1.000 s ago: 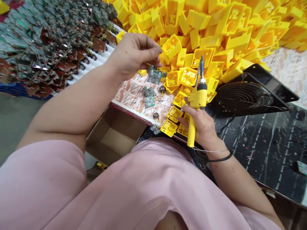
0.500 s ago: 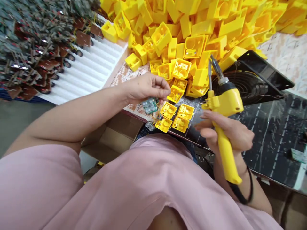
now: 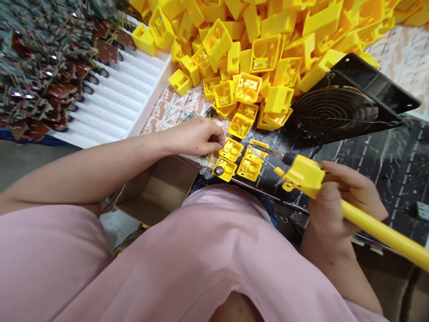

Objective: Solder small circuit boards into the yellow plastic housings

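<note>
My right hand point(image 3: 355, 192) grips a yellow soldering gun point(image 3: 303, 175) with a thin feed tube beside its tip. The tip points left, over the upper right of several small open yellow housings point(image 3: 250, 169) grouped at the table's front edge. My left hand point(image 3: 197, 136) is closed in a pinch beside the upper left housing point(image 3: 230, 150); what its fingertips hold is hidden. Thin yellow wires point(image 3: 210, 158) show below those fingers. A small round dark part point(image 3: 219, 170) sits in the lower left housing. Behind the left hand, a green circuit board point(image 3: 188, 116) is partly covered.
Many yellow housings point(image 3: 234, 27) are heaped at the back. A black fan point(image 3: 335, 107) stands at the right on the black mat point(image 3: 378, 179). Circuit assemblies point(image 3: 43, 67) crowd a white ridged foam tray point(image 3: 114, 98) at left. A cardboard box point(image 3: 157, 188) is below the table edge.
The soldering gun has swung from upright to pointing left and down over the housings. My left hand has moved slightly down and left. The round part now shows in the lower left housing.
</note>
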{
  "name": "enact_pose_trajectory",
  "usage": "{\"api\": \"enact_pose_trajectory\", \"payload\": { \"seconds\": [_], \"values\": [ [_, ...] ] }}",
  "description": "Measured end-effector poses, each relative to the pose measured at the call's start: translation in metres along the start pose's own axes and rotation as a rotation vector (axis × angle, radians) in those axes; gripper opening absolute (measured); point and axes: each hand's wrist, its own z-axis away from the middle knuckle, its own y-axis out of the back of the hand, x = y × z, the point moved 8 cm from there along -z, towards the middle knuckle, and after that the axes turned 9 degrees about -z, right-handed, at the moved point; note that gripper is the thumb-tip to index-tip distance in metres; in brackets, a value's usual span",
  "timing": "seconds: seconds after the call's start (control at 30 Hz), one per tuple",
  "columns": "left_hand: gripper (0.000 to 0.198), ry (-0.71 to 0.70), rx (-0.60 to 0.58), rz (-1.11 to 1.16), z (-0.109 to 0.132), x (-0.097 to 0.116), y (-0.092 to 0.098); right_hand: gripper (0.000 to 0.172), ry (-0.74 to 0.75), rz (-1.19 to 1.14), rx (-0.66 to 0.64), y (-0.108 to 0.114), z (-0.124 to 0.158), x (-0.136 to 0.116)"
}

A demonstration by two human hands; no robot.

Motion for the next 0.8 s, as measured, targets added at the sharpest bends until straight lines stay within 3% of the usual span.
{"api": "enact_pose_trajectory", "payload": {
  "seconds": [0.1,0.33,0.5,0.8],
  "values": [
    [0.017,-0.043,0.009,-0.023,0.002,0.003,-0.002,0.048,0.059,0.007,-0.057,-0.001,0.008,-0.007],
    [0.019,-0.008,0.057,-0.197,0.003,0.008,-0.004,0.041,0.127,0.028,-0.244,-0.022,0.020,-0.016],
    [0.027,0.012,0.023,-0.366,0.004,0.018,-0.006,0.028,0.219,0.027,-0.316,-0.038,0.019,-0.035],
    [0.033,-0.047,0.072,-0.598,0.001,0.031,-0.008,0.029,0.341,0.081,-0.394,-0.055,0.015,-0.049]
  ]
}}
